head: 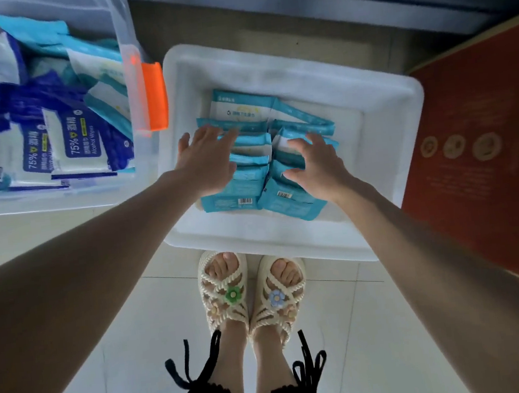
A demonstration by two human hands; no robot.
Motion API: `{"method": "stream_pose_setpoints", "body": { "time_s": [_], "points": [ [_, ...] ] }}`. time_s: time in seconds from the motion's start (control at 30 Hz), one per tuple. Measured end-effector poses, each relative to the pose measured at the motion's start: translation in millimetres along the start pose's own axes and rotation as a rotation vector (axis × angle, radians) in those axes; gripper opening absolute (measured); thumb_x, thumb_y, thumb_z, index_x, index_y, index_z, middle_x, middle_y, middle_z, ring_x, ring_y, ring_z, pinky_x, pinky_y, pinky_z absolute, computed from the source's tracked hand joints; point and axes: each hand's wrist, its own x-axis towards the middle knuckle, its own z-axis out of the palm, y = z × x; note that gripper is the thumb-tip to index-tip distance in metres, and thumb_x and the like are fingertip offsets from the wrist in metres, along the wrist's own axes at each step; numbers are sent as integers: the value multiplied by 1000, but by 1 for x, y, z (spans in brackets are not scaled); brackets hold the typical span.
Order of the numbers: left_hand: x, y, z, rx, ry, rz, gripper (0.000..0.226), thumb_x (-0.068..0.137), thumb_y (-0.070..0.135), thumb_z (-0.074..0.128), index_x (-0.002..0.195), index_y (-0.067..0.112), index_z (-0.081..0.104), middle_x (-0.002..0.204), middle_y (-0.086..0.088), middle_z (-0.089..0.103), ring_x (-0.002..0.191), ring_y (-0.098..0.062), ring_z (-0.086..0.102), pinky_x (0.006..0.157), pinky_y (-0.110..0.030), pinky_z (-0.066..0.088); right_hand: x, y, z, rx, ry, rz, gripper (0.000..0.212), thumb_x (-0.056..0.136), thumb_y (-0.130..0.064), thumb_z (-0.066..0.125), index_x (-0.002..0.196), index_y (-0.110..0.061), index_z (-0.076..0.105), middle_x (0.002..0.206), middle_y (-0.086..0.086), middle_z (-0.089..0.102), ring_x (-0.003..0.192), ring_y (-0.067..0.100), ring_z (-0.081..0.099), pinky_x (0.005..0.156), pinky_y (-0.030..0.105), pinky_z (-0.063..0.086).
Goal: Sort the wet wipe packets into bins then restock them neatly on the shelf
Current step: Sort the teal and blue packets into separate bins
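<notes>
Teal packets [242, 105] lie in two tidy rows in the middle of the white bin [288, 235] on the floor, so that kind looks largely sorted. Left hand [206, 160] lies flat and wide over the left row; right hand [319, 164] has fingers and thumb curled round packets in the right row, toward the bin's near edge. Off its far left corner, the clear bin [126, 34] holds blue packets [82, 141] mixed with more teal ones, so sorting seems unfinished. Restocking looks not yet begun; no shelf is plainly in view.
</notes>
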Motion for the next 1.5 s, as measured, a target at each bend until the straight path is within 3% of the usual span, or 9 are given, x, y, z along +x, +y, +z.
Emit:
{"method": "stream_pose_setpoints", "body": {
  "time_s": [0.1,0.23,0.43,0.63,1.03,1.3,1.4,1.5],
  "points": [
    [-33,7,-41,-101,37,8,55,95,20,50,146,18,29,145,-10,39,135,-27,33,107,-44,27,-25,-26,-29,-2,30,-53,56,92,-26,59,142,-17,38,148,9,29,133,31,33,109,43,30],
    [-87,3,-93,-125,106,25,52,94,23,53,143,16,35,138,-12,46,128,-29,41,103,-47,33,-65,-73,-67,-61,98,-137,52,92,-22,59,140,-13,41,141,10,37,125,31,41,105,40,36],
    [-151,-41,-136,-194,260,-62,47,92,28,56,136,16,43,131,-11,53,121,-30,48,103,-49,37,-107,-149,-90,-94,212,-279,47,94,-22,54,138,-12,43,142,8,40,126,27,42,106,39,36],
    [-175,-119,-136,-290,308,-193,47,93,27,54,137,14,43,135,-10,50,124,-29,45,105,-47,33,-108,-223,-50,-132,235,-312,40,95,-22,52,133,-11,47,136,10,44,123,30,44,102,41,38],
    [-165,-270,-89,-393,167,-260,42,93,23,55,132,10,45,135,-10,47,124,-27,43,103,-45,35,-37,-329,63,-10,94,-102,42,95,-22,53,135,-8,46,135,13,45,121,30,47,101,39,41],
    [-115,-305,-65,-586,264,-601,62,87,34,62,136,8,33,137,-14,36,123,-33,38,101,-46,34,29,-327,98,342,106,192,57,88,-39,61,131,-10,40,128,13,54,116,32,53,100,47,43],
    [-97,-314,-62,-725,267,-684,73,79,34,72,133,5,32,130,-14,44,118,-32,43,98,-44,38,44,-325,108,507,89,300,61,88,-37,64,132,-7,34,131,11,50,117,31,52,101,43,42],
    [-90,-321,-61,-734,258,-730,74,69,42,79,123,7,43,117,-10,52,111,-29,49,96,-45,42,54,-320,114,502,175,334,69,80,-37,74,131,-4,39,132,11,51,118,29,53,100,40,43]
  ]
}}
